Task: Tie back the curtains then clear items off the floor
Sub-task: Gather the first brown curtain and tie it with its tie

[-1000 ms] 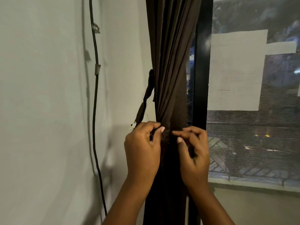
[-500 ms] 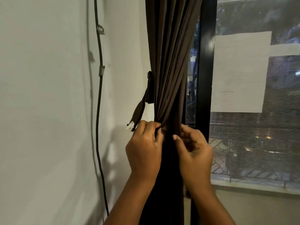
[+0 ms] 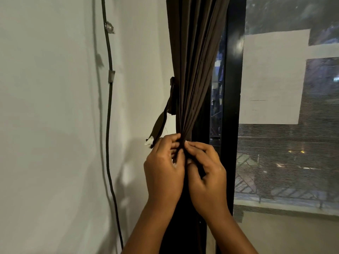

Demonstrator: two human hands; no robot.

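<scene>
A thin black cable [image 3: 109, 114] runs down the smooth white painted wall [image 3: 55, 125], fixed with grey tape clips. A narrow dark brown fabric tie-back strap [image 3: 159, 125] hangs slack from the wall beside the gathered dark brown pleated fabric curtain [image 3: 194, 70]. The left hand [image 3: 164, 173] and right hand [image 3: 207, 173] sit together at the gather, fingers curled and pinching the bunched folds. A glossy black window frame [image 3: 232, 107] follows, then mesh-screened glass [image 3: 293, 162] carrying a white paper sheet [image 3: 271, 79].
</scene>
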